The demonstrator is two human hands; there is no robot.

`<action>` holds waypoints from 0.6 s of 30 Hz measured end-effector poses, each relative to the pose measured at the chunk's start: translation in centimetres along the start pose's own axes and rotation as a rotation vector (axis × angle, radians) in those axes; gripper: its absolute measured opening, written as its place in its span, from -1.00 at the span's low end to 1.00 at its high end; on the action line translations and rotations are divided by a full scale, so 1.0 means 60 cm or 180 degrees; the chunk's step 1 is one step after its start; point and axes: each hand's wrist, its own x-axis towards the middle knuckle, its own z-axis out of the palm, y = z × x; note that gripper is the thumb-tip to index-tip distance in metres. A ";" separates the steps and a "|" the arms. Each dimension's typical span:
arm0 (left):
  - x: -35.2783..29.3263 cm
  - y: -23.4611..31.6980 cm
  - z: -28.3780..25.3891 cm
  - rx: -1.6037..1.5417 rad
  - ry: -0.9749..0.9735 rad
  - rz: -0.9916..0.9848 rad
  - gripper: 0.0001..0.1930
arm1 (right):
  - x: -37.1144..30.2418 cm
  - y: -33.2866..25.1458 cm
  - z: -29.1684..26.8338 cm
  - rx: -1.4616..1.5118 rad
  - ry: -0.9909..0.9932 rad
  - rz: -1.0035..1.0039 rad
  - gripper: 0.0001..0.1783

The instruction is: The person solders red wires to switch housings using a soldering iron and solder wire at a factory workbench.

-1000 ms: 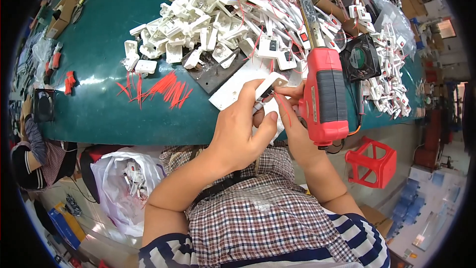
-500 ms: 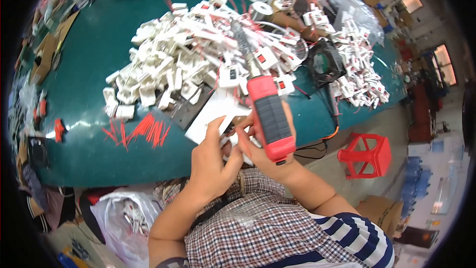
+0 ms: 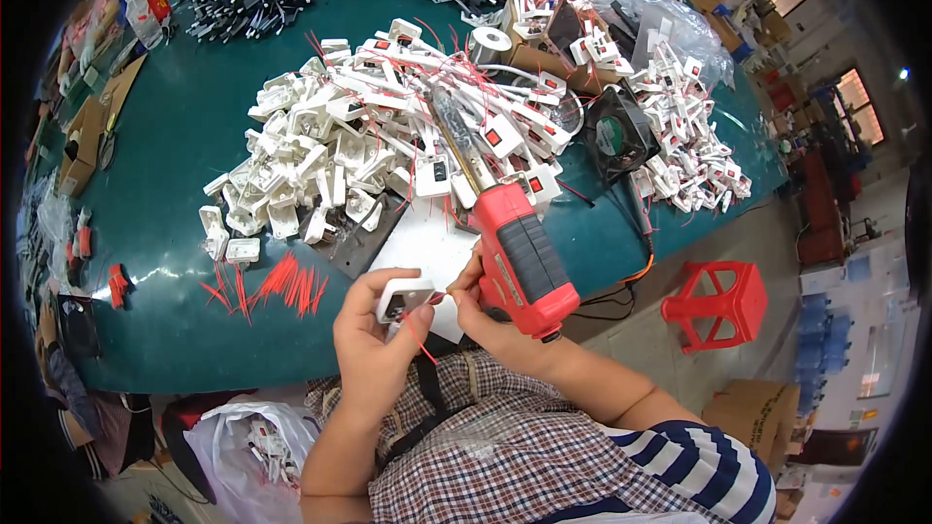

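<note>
I have drawn the work back off the counter [image 3: 194, 136] toward my lap: my left hand [image 3: 374, 344] now holds the small white switch part [image 3: 405, 299] up, fingers closed around it, near the counter's edge. My right hand [image 3: 485, 315] pinches its thin red wire [image 3: 419, 338], the red soldering gun [image 3: 524, 262] tilted just right of it. The wire is now getting seated, I judge.

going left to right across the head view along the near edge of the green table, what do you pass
loose red wires → left hand holding a small white part → right hand → red power tool → black fan → red plastic stool on the floor
</note>
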 end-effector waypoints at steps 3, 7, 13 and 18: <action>-0.008 0.013 -0.017 0.0249 0.0072 -0.0070 -0.67 | -0.010 -0.001 0.007 0.0223 -0.0171 0.0191 -0.41; -0.011 0.012 -0.039 0.0834 0.0178 0.0012 -0.74 | -0.010 0.004 0.012 -0.0039 -0.0271 -0.0037 -0.41; 0.028 0.002 -0.058 0.1894 0.0762 0.0495 -0.78 | -0.017 -0.038 -0.013 -0.0419 -0.0164 0.0356 -0.71; 0.046 -0.051 -0.069 0.1872 0.0771 0.0265 -0.80 | -0.033 -0.066 -0.049 -0.0560 -0.0292 0.0350 -0.61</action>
